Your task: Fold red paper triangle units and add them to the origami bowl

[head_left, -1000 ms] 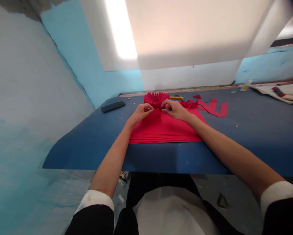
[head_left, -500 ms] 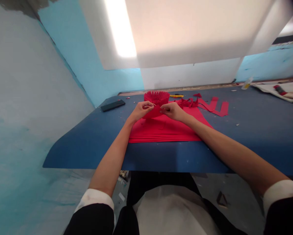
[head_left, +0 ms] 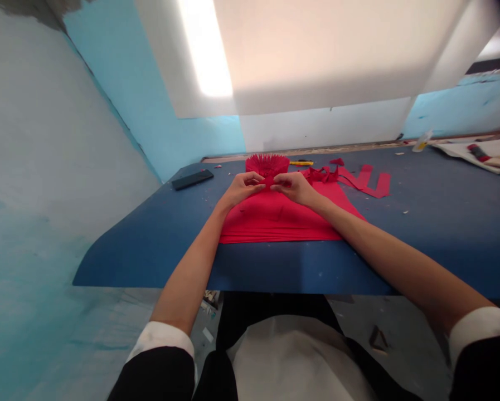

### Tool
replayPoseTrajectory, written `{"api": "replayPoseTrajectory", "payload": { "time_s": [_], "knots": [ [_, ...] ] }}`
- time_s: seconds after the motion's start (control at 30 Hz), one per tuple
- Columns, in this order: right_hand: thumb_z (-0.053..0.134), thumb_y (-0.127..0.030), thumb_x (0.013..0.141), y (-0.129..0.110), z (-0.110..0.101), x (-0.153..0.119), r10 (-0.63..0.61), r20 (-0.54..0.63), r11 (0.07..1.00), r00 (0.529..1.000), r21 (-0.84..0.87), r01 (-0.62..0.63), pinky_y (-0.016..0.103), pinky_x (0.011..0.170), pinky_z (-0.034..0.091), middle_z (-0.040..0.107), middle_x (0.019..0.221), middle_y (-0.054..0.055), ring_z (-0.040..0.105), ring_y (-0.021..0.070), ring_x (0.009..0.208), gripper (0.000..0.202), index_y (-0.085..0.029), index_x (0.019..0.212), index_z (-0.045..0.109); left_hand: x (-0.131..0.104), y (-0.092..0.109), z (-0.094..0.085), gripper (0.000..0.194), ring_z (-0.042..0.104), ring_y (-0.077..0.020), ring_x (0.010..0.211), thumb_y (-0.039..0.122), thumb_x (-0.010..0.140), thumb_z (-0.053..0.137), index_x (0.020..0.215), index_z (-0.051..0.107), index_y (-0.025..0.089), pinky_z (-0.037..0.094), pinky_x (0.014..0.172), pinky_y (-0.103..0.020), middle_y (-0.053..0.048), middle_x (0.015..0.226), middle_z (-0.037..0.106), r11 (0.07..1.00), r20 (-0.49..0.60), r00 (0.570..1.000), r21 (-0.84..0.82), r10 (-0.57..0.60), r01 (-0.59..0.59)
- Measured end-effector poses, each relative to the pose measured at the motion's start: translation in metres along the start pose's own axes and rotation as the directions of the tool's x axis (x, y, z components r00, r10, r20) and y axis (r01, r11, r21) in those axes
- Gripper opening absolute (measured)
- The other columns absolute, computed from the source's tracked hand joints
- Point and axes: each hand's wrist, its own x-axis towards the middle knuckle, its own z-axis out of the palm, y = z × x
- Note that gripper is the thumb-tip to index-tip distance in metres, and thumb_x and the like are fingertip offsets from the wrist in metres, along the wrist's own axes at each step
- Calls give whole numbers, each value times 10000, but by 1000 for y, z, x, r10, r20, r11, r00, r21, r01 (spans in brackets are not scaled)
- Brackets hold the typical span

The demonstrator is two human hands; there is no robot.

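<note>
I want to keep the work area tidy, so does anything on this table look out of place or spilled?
Mild untidiness: red strips lie bent and loose right of the red sheets, and pale scraps dot the blue table. I see no spill.

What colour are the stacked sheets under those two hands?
The stacked sheets are bright red, seen best in the head view.
</note>
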Motion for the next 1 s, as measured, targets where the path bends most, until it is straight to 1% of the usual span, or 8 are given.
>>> {"api": "replayPoseTrajectory", "payload": {
  "time_s": [0.13,0.27,0.4,0.47,0.63,0.73,0.9,1.0],
  "knots": [
    [638,-377,848,-1,-2,0,-45,-52,996,998,-75,42,314,691,412,634,693,24,540,166,684,222,-202,712,633,-1,-1,-1,480,654,-146,779,592,768,886,898,796,139,496,740,-288,-65,889,754,1000,-4,1000,4,28,-28],
    [664,-355,821,-2,-1,0,-41,-63,998,997,-57,38,324,722,439,702,788,49,590,194,744,152,-210,774,660,2,-5,-2,442,683,-172,828,579,780,881,855,822,147,517,778,-310,-82,907,772,994,-34,994,50,101,-99],
    [665,-415,849,-6,2,0,-24,-57,998,998,-63,20,316,682,401,605,683,18,519,172,680,265,-223,695,568,5,-10,0,396,683,-171,809,550,760,900,817,823,165,520,738,-307,-74,877,768,987,-95,984,64,150,-145],
    [648,-390,849,-8,4,1,-8,-85,996,996,-94,0,315,678,382,560,649,7,484,160,661,292,-225,650,514,5,-10,2,370,690,-169,814,525,753,910,809,818,172,529,745,-306,-71,881,775,985,-102,981,64,165,-159],
    [643,-336,815,-10,6,1,50,-145,991,988,-118,-68,314,673,383,610,662,19,481,162,656,192,-215,681,580,5,-11,6,386,713,-173,799,495,729,924,884,796,164,558,765,-306,-61,859,792,991,-126,983,36,134,-130],
    [663,-353,821,-11,8,1,72,-173,989,982,-118,-94,313,664,378,606,649,17,474,161,650,211,-217,679,588,6,-11,7,392,720,-176,802,439,725,925,969,791,163,562,769,-306,-52,850,791,991,-144,981,43,130,-125],
    [712,-423,851,-11,11,2,80,-226,987,971,-117,-108,314,639,347,517,610,-9,443,148,617,329,-223,657,537,5,-13,6,247,733,-191,831,364,774,886,872,814,150,576,809,-336,-74,895,810,991,-155,981,76,120,-109],
    [711,-459,852,-11,12,2,88,-228,988,970,-105,-114,317,634,346,507,609,-11,425,145,616,353,-228,661,525,7,-16,6,273,731,-189,819,394,753,910,850,818,157,578,797,-331,-68,879,810,991,-155,979,44,131,-125]
  ]
}}
